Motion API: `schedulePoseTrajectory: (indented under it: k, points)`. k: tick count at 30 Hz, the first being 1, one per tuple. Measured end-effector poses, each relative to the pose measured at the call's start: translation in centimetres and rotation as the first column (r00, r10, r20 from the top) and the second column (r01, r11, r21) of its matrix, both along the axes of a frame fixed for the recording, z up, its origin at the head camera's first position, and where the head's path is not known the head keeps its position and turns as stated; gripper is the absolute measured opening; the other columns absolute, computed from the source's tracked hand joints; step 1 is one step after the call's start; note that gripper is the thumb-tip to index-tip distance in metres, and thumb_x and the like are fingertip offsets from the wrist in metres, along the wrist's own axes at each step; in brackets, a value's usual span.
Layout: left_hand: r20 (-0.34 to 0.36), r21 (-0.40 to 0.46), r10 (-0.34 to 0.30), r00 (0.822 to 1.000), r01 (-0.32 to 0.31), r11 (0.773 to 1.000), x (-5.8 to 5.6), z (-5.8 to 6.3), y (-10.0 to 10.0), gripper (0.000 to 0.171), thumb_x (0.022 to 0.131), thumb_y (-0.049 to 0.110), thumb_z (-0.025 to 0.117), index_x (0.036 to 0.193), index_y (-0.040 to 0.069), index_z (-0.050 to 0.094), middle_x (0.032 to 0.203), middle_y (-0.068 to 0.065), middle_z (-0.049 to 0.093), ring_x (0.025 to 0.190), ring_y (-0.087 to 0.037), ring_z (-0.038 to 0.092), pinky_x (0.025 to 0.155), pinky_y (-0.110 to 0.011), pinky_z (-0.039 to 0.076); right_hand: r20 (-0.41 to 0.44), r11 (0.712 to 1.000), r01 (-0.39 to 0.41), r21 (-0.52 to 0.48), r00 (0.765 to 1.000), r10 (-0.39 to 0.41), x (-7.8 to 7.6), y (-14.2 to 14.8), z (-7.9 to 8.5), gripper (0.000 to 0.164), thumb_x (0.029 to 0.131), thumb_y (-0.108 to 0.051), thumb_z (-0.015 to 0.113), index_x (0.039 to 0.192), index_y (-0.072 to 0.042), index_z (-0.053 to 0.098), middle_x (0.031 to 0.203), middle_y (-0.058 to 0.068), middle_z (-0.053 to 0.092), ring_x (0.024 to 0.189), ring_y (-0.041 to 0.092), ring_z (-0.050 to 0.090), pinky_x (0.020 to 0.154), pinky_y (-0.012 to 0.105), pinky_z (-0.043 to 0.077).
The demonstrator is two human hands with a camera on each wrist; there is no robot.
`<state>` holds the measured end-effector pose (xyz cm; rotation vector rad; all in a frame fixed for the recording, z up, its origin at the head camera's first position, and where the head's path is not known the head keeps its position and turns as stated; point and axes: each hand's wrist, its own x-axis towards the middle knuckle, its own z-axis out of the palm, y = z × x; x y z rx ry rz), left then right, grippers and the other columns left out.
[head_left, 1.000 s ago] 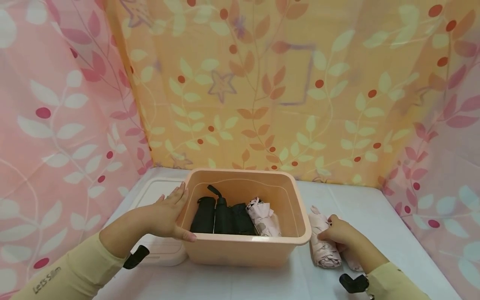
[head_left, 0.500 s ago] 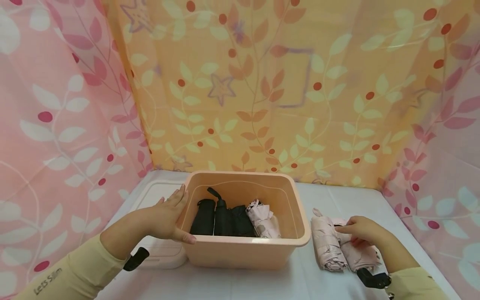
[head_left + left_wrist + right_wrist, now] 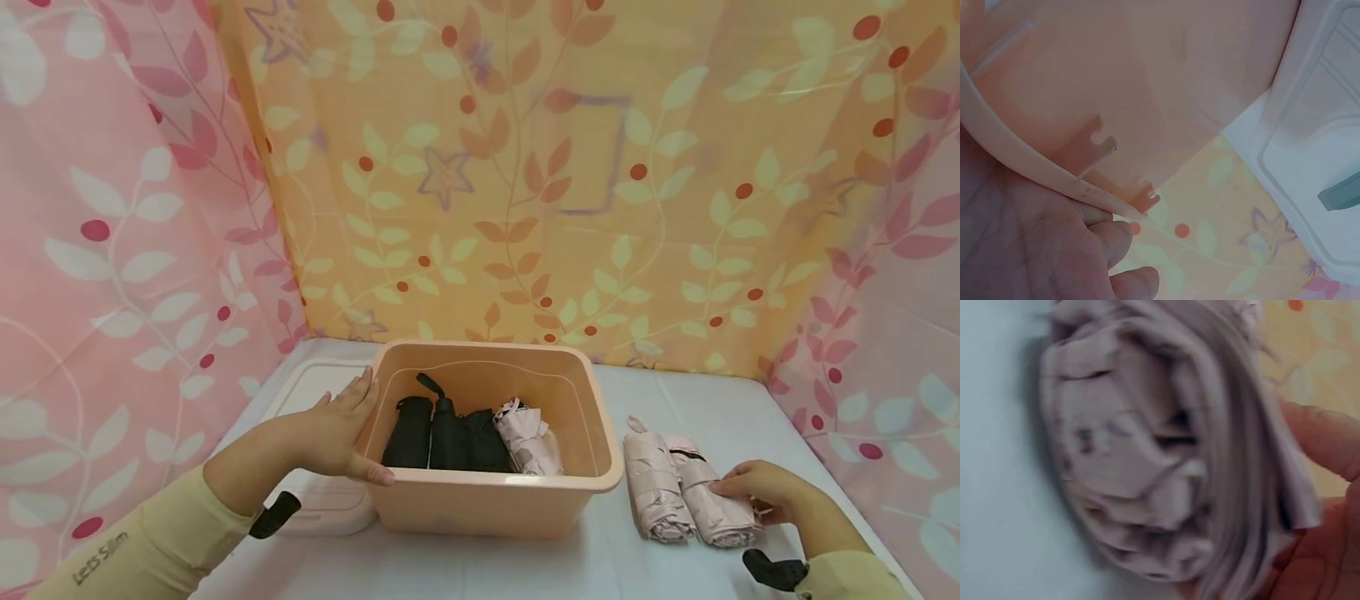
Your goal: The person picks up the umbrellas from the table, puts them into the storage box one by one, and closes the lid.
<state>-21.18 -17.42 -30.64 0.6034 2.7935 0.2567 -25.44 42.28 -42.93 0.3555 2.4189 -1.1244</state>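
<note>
My left hand lies along the left rim of a peach plastic bin, fingers extended outside the wall and thumb at the front corner. In the left wrist view its palm is against the rim. Inside the bin, black folded umbrellas stand beside a pink one. Right of the bin, two pink folded umbrellas lie side by side. My right hand pinches the right-hand umbrella, thumb and fingers about its side; the right wrist view shows its blurred folds. The other pink umbrella lies untouched.
A pale bin lid lies flat left of the bin, partly beneath my left forearm. Its grey-green clasp shows in the left wrist view. Floral curtains enclose the white tabletop at back and sides.
My right hand has shifted right, from the left pink umbrella across to the outer side of the right one. My left hand stays on the bin rim.
</note>
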Motion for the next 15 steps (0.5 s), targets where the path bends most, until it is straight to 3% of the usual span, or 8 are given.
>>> schedulePoseTrajectory:
  k: [7,10,15]
  points:
    - [-0.013,-0.004,-0.004,1.0,0.004,1.0,0.0,0.1,-0.1,0.128,0.062,0.077,0.056,0.144,-0.004,0.002,0.15,-0.02,-0.011,0.138,-0.035,-0.006,0.104,-0.062,0.006,-0.021,0.998,-0.035,-0.045,0.999,0.034,-0.2,-0.5,-0.8,0.039,0.082,-0.032,0.067,0.095,0.003,0.053,0.073,0.004,0.055,0.063,0.015,0.053,0.055,0.029,0.046]
    - [-0.012,0.0,0.001,1.0,-0.001,1.0,0.1,0.2,0.0,0.128,0.062,0.077,0.056,0.144,-0.004,0.002,0.15,-0.02,-0.011,0.138,-0.035,-0.005,0.104,-0.061,0.006,-0.013,0.998,-0.06,-0.029,0.998,0.06,-0.4,-0.8,-0.9,0.053,0.082,-0.033,0.067,0.104,0.012,0.049,0.08,0.008,0.056,0.066,0.016,0.054,0.057,0.03,0.046]
    - [-0.003,0.007,0.013,1.0,-0.013,1.0,0.3,0.2,0.1,0.128,0.062,0.076,0.058,0.144,-0.004,0.001,0.15,-0.02,-0.012,0.138,-0.035,-0.004,0.104,-0.061,0.006,-0.013,0.996,-0.093,-0.018,0.996,0.093,-0.7,-1.6,-1.0,0.081,0.081,-0.033,0.068,0.122,0.025,0.028,0.109,0.031,0.049,0.085,0.02,0.055,0.071,0.035,0.049]
